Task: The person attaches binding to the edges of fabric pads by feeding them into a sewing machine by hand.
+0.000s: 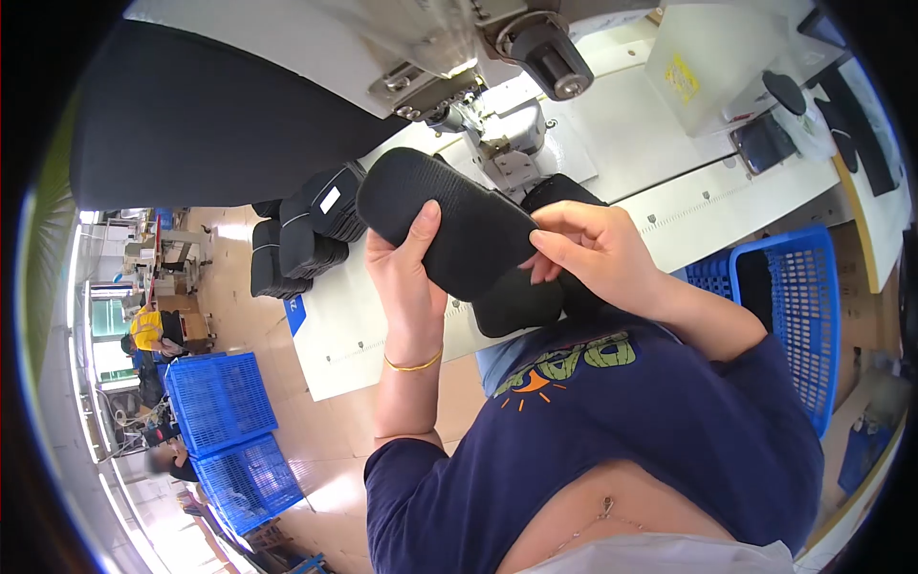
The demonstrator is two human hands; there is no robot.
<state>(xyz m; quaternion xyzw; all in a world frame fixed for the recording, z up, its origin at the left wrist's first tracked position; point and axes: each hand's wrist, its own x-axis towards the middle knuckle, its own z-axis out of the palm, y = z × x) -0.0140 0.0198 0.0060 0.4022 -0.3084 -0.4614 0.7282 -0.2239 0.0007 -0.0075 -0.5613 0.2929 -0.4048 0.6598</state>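
Observation:
A black oblong fabric pad (435,215) with rounded ends and a finely ribbed surface is held up in front of the sewing machine (507,134). My left hand (411,273) is closed on its left side, thumb lying on top and the fingers hidden beneath. At the right edge, my right hand (588,249) pinches the pad between thumb and fingers. Below and behind it, more black fabric pieces (516,304) lie at the table's near edge, partly covered by my hands. Another black piece (564,191) rests next to the machine bed.
Bundled stacks of black pads (298,234) stand on the left of the white table (354,335). A blue basket (789,316) is at my right; blue crates (220,402) stand on the floor at left. A person in yellow (148,330) is further off. The machine head overhangs the table.

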